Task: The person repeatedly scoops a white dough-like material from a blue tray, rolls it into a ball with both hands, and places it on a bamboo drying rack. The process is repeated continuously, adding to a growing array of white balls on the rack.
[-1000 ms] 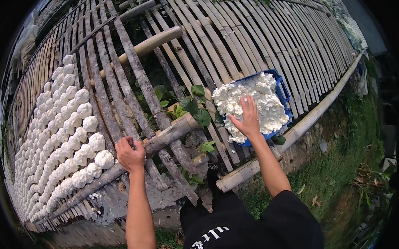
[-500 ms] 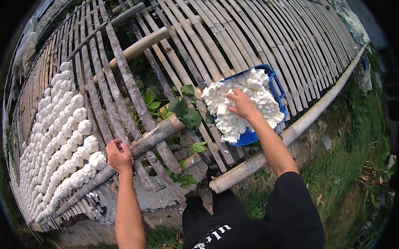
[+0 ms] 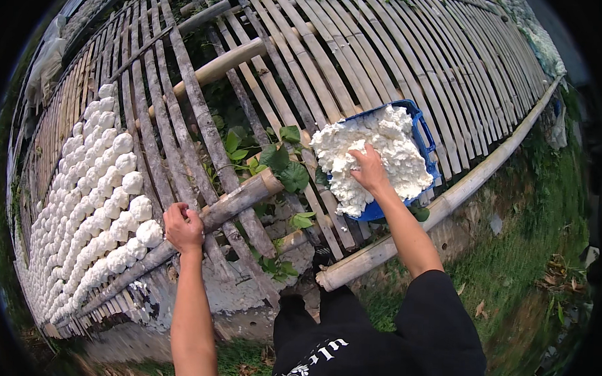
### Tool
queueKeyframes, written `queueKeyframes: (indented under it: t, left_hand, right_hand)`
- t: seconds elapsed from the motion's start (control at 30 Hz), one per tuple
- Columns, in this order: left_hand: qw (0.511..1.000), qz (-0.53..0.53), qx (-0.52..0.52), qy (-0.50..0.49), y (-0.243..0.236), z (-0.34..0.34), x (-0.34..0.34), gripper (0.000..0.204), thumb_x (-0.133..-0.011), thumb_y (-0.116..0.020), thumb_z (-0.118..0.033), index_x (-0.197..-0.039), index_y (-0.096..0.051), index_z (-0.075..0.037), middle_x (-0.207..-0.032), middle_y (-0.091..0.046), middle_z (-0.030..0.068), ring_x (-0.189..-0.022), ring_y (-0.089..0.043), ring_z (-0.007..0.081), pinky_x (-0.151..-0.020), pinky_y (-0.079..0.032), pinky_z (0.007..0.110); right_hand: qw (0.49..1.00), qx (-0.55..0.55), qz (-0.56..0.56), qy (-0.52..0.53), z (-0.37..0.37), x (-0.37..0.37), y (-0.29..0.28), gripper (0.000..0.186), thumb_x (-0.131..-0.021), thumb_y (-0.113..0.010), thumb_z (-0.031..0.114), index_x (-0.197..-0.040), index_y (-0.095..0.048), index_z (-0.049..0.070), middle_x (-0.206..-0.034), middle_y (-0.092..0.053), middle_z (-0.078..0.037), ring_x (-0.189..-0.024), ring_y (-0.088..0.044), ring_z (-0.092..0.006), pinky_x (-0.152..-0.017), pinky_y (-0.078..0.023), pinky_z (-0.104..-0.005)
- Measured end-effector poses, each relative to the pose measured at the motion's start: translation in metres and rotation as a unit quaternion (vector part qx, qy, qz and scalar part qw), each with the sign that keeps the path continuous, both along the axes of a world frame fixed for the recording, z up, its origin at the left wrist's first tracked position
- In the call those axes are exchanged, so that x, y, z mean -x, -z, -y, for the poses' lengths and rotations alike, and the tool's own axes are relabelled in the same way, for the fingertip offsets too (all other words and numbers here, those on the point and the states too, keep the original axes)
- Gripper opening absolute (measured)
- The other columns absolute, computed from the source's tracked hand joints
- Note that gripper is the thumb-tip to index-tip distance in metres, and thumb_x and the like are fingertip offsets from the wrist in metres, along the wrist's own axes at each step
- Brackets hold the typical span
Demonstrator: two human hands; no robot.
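Observation:
My right hand (image 3: 370, 171) presses into a white, crumbly, dough-like mass (image 3: 401, 147), its fingers bent into the lumps. The mass fills a blue plastic basket (image 3: 427, 134) and heaps over its near left rim. Beside the lowest corner of a field of white balls (image 3: 106, 199), my left hand (image 3: 184, 226) hovers over or rests on a bamboo pole (image 3: 236, 204). Its fingers are curled inward, and whatever they may hold is hidden. The balls sit in close slanting rows on the slats.
A bamboo slat rack (image 3: 360, 53) spreads ahead, with wide gaps at its middle where green leaves (image 3: 285, 167) poke through. A thick bamboo pole (image 3: 448, 198) edges its right side, with grass (image 3: 492, 263) beyond. Crumbling concrete (image 3: 241, 318) lies below the near edge.
My right hand has worked deeper into the white mass, its fingers drawn more upright and bent. My left hand stays curled by the pole. The whole view has shifted slightly.

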State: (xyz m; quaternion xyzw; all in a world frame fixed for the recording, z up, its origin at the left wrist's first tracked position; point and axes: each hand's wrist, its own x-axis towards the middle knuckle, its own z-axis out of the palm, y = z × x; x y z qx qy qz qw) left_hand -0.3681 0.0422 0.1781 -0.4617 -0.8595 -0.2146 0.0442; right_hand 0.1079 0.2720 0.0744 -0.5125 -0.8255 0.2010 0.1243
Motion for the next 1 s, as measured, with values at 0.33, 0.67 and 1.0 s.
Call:
queueKeyframes:
  t: [0.33, 0.67, 1.0]
  left_hand:
    - [0.999, 0.019, -0.034, -0.008, -0.005, -0.002, -0.003, 0.033, -0.09, -0.07, -0.032, -0.114, -0.067, -0.009, -0.106, -0.066, 0.0096, -0.105, -0.061, 0.032, -0.096, -0.049, 0.048]
    - [0.278, 0.918, -0.27, -0.086, -0.127, 0.202, -0.274, 0.088, -0.098, -0.054, -0.078, -0.157, -0.046, -0.014, -0.152, -0.055, 0.0137, -0.146, -0.049, 0.0347, -0.122, -0.041, 0.053]
    - [0.346, 0.813, -0.463, -0.07, -0.116, 0.36, -0.208, 0.062, -0.099, -0.068, -0.062, -0.141, -0.062, -0.018, -0.136, -0.07, 0.0044, -0.122, -0.068, 0.022, -0.1, -0.058, 0.042]
  right_hand:
    - [0.793, 0.351, -0.442, 0.231, 0.009, -0.019, -0.132, 0.057, -0.094, -0.083, 0.015, -0.145, -0.059, 0.007, -0.109, -0.076, -0.003, -0.075, -0.065, -0.0071, -0.058, -0.048, -0.0246]
    - [0.753, 0.336, -0.556, -0.109, 0.296, 0.095, -0.248, 0.056, -0.091, -0.081, -0.002, -0.142, -0.06, 0.008, -0.132, -0.059, -0.008, -0.126, -0.061, -0.0182, -0.105, -0.054, -0.0347]
    - [0.864, 0.057, -0.245, -0.436, 0.472, 0.176, -0.278, 0.072, -0.086, -0.079, 0.006, -0.154, -0.054, 0.004, -0.136, -0.063, -0.024, -0.125, -0.063, -0.0441, -0.104, -0.054, -0.0493]
